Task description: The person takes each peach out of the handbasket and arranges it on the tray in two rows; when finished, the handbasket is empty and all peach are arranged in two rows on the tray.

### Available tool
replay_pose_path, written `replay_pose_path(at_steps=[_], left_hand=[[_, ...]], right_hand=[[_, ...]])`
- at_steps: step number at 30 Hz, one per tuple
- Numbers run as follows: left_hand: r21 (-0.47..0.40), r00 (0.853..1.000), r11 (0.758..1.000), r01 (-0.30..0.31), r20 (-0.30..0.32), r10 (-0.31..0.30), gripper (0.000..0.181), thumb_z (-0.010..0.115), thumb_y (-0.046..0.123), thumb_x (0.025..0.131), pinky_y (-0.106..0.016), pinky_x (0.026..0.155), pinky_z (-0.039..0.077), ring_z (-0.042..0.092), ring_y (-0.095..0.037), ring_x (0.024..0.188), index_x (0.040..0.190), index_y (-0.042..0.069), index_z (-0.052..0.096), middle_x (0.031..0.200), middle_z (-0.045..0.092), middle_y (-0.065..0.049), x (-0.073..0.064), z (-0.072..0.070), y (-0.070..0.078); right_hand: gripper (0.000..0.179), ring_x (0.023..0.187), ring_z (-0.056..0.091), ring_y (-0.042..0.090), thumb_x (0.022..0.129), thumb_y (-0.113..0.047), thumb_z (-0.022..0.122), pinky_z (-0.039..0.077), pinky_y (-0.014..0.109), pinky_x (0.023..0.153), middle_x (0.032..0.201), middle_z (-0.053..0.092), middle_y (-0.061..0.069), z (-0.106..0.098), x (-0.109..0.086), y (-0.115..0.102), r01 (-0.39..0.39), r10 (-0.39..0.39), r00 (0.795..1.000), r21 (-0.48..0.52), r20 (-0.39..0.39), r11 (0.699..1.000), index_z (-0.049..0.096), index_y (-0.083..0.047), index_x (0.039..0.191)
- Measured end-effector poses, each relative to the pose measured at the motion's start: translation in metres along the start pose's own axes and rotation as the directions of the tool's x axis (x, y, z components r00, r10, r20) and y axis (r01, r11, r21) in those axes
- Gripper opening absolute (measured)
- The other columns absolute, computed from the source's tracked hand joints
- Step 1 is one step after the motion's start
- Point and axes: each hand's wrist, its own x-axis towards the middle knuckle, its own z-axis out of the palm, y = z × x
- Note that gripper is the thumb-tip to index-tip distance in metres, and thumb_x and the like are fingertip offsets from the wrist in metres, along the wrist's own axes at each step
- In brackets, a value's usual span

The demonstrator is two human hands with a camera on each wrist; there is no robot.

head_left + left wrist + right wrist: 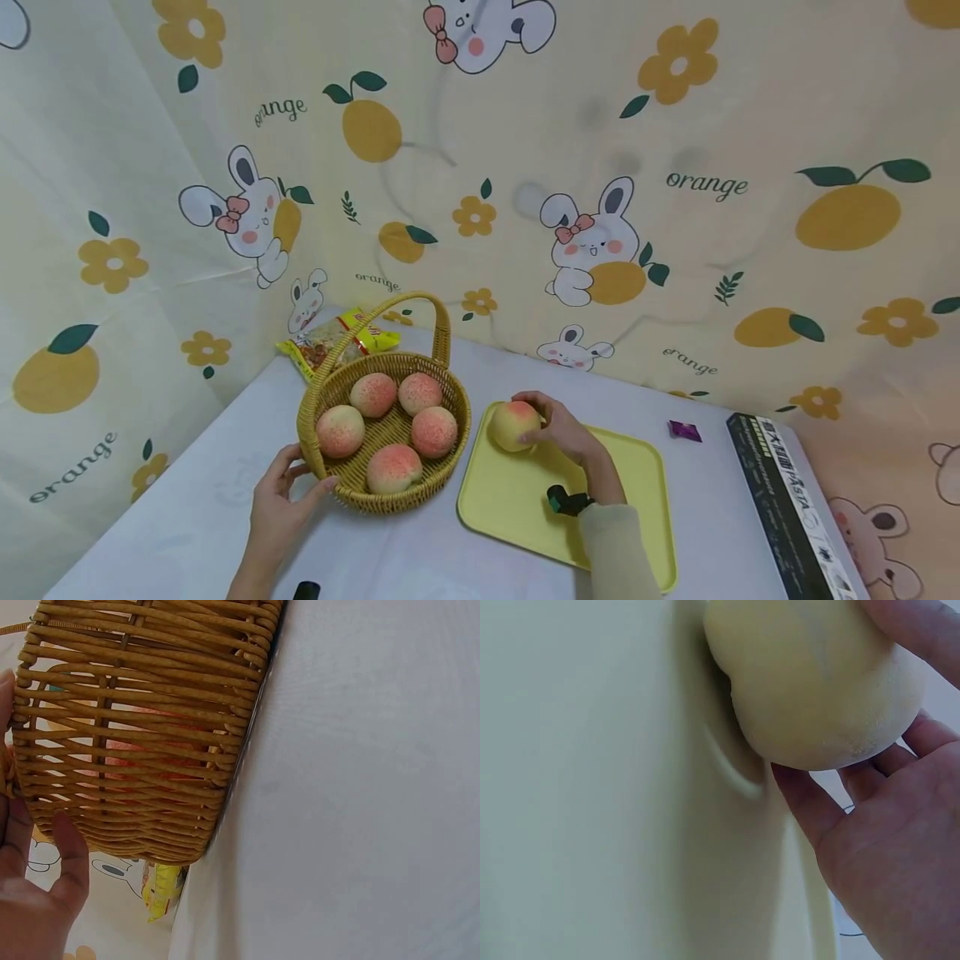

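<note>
At the left end of the table, my left hand holds the wicker basket by its near left rim. In the left wrist view the thumb lies against the woven side. Several pink-and-cream peaches sit in the basket, whose handle arches up. My right hand grips another peach, mostly yellow with a pink blush, over the far left corner of the yellow tray. In the right wrist view its fingers curl round that peach, close over the tray's surface.
A yellow snack bag lies behind the basket. To the right of the tray are a small purple wrapped packet and a long black-and-white pasta box. A patterned cloth hangs behind the white table.
</note>
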Motion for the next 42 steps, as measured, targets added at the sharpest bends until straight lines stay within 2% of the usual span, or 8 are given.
replay_pose_path(at_steps=[14,18,22,26,30,32,37,42], left_hand=[[-0.010,1.000,1.000,-0.004,-0.010,0.004,0.051,0.082,-0.009,0.076,-0.010,0.086,0.047,0.055,-0.003,0.100,0.122,-0.001,0.060,0.112,0.060,-0.013,0.001,0.001,0.000],[-0.007,1.000,1.000,-0.009,-0.013,0.009,0.053,0.083,-0.009,0.075,-0.010,0.085,0.047,0.055,-0.003,0.100,0.122,0.000,0.060,0.112,0.060,-0.011,0.001,0.001,-0.004],[-0.008,1.000,1.000,-0.017,-0.014,0.017,0.053,0.083,-0.008,0.075,-0.010,0.086,0.047,0.055,-0.003,0.100,0.122,0.000,0.060,0.112,0.060,-0.012,0.001,0.001,-0.004],[-0.021,0.999,0.999,-0.032,-0.006,0.032,0.052,0.082,-0.009,0.076,-0.010,0.086,0.046,0.054,-0.004,0.102,0.122,-0.001,0.060,0.112,0.060,-0.014,0.001,0.000,-0.002],[-0.013,0.999,0.999,-0.040,-0.003,0.040,0.054,0.082,-0.010,0.075,-0.009,0.086,0.046,0.054,-0.003,0.102,0.123,-0.001,0.060,0.113,0.060,-0.013,0.001,0.000,-0.001],[-0.010,0.999,0.999,-0.036,-0.003,0.036,0.054,0.082,-0.010,0.075,-0.008,0.086,0.046,0.053,-0.003,0.103,0.124,-0.001,0.060,0.113,0.060,-0.012,0.002,0.000,-0.001],[-0.018,1.000,0.999,-0.030,-0.003,0.030,0.053,0.082,-0.010,0.076,-0.009,0.086,0.046,0.054,-0.003,0.103,0.123,0.000,0.060,0.113,0.060,-0.012,0.002,-0.001,0.000],[-0.022,1.000,0.999,-0.030,-0.001,0.030,0.053,0.081,-0.011,0.075,-0.008,0.086,0.046,0.054,-0.003,0.103,0.123,-0.002,0.059,0.114,0.060,-0.014,0.002,0.000,-0.002]], right_hand=[[0.067,0.118,0.051,0.023,0.083,0.000,0.077,0.044,0.029,0.099,0.139,0.050,0.019,0.001,-0.001,0.002,0.004,-0.004,1.000,0.047,0.001,0.999,0.045,0.003,0.142],[0.065,0.123,0.049,0.023,0.086,0.001,0.074,0.044,0.025,0.099,0.142,0.047,0.024,-0.001,-0.001,0.002,0.021,-0.021,1.000,0.047,0.005,0.999,0.043,0.006,0.143],[0.064,0.128,0.047,0.032,0.087,0.003,0.072,0.044,0.022,0.101,0.144,0.040,0.033,-0.002,0.000,-0.003,0.058,-0.059,0.998,0.069,0.023,0.996,0.041,0.009,0.142],[0.065,0.131,0.042,0.044,0.085,0.005,0.071,0.040,0.033,0.111,0.143,0.037,0.038,-0.003,0.003,-0.010,0.094,-0.096,0.995,0.083,0.026,0.992,0.040,0.012,0.141],[0.063,0.133,0.035,0.053,0.085,0.007,0.071,0.030,0.053,0.117,0.140,0.045,0.032,-0.004,0.007,-0.019,0.138,-0.140,0.990,0.063,0.030,0.988,0.042,0.013,0.140],[0.062,0.134,0.032,0.055,0.085,0.008,0.071,0.026,0.058,0.117,0.139,0.047,0.030,-0.005,0.011,-0.024,0.158,-0.161,0.986,0.055,0.041,0.986,0.043,0.014,0.139],[0.059,0.136,0.034,0.051,0.085,0.007,0.073,0.023,0.057,0.119,0.141,0.048,0.027,-0.003,0.023,-0.042,0.167,-0.169,0.983,0.039,0.075,0.985,0.046,0.011,0.138],[0.057,0.135,0.039,0.046,0.087,0.008,0.071,0.023,0.056,0.119,0.140,0.050,0.024,0.008,0.035,-0.064,0.179,-0.179,0.976,0.007,0.120,0.984,0.047,0.010,0.139]])
